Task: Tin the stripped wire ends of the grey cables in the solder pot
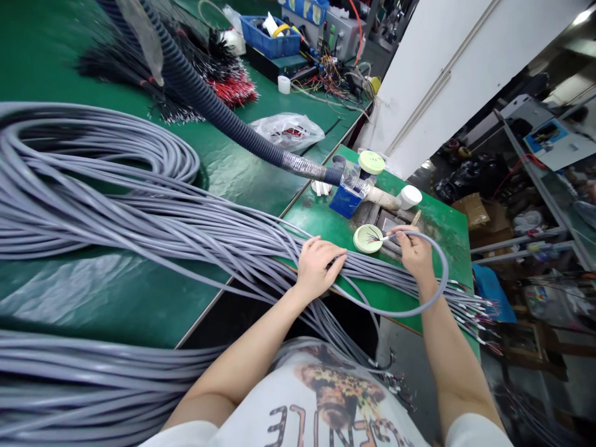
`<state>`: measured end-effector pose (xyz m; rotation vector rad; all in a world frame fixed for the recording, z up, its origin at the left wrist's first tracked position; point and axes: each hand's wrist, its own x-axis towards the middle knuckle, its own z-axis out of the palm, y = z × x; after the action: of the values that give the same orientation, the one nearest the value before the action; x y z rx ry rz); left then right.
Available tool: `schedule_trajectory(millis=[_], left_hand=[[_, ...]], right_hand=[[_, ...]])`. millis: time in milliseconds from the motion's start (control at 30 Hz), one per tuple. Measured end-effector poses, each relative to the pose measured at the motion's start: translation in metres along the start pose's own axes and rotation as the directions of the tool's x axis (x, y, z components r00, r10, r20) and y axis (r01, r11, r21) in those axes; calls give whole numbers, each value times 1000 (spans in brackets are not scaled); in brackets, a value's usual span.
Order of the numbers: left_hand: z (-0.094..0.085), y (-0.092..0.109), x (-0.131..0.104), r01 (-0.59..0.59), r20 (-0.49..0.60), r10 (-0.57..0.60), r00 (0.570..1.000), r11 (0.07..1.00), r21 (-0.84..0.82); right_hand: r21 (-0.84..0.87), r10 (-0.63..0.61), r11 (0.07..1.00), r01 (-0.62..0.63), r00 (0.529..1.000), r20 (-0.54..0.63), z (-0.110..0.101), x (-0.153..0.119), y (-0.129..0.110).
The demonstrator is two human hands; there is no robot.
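Head view: right hand holds one gray cable at a small dish

The right hand [414, 251] is pinching the gray cable [441, 248] near its end, with fingers closed on it. The thin colored wires [374, 237] of this end are at the pale green dish [368, 239], over its inside. From the hand, the cable makes a loop around the right forearm side and goes back to the left. The left hand [318, 268] lies on the cable bundle [242, 233], thumb and fingers a little apart.

Beyond the dish are the blue box [346, 200], the corrugated hose [223, 118] and the white cup [410, 197]. The yellow-green lid [371, 162] carries small marks, too small for reading. On the white shirt [326, 397] there are large letters, E and N among them; I cannot read the whole word surely. No brand name is readable.
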<state>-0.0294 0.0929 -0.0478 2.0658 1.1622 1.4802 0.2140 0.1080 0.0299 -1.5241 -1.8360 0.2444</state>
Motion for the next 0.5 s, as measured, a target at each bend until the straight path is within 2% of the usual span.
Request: schedule_trajectory(millis=[333,500], left_hand=[[2,-3,-2,-63,-5,63,998,998,13],[3,-3,-3,-65,-9,65,998,998,18]], right_hand=[[-34,-64,997,68,993,101,11,10,-2],[-79,-47,995,60,988,150,14,13,-3]])
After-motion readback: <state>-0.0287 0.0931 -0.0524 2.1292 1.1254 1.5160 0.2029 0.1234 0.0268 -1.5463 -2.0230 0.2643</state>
